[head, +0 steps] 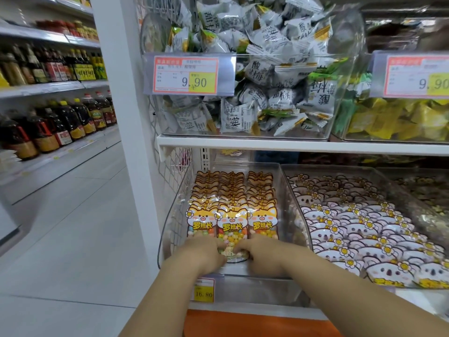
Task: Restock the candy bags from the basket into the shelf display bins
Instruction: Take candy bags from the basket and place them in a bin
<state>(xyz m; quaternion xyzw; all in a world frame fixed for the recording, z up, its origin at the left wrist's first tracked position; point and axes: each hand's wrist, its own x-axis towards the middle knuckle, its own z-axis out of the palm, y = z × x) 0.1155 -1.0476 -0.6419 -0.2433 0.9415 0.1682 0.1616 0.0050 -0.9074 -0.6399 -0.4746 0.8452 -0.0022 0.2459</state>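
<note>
Orange fox candy bags (232, 205) stand in three rows inside a clear display bin (170, 220) on the lower shelf. Both my hands reach into the front of that bin. My left hand (206, 254) lies against the front left and middle bags, fingers curved over their lower ends. My right hand (260, 254) lies against the front middle and right bags the same way. Between the hands shows the bottom of the front middle bag (232, 249). Whether either hand grips a bag is hidden. The basket is not in view.
A neighbouring clear bin (289, 188) to the right holds pink koala candy bags (352, 227). The upper shelf (291, 144) carries bins of grey plum sweets (255, 93) and yellow sweets (393, 120). An aisle floor (73, 227) and shelves of oil bottles (60, 125) lie left.
</note>
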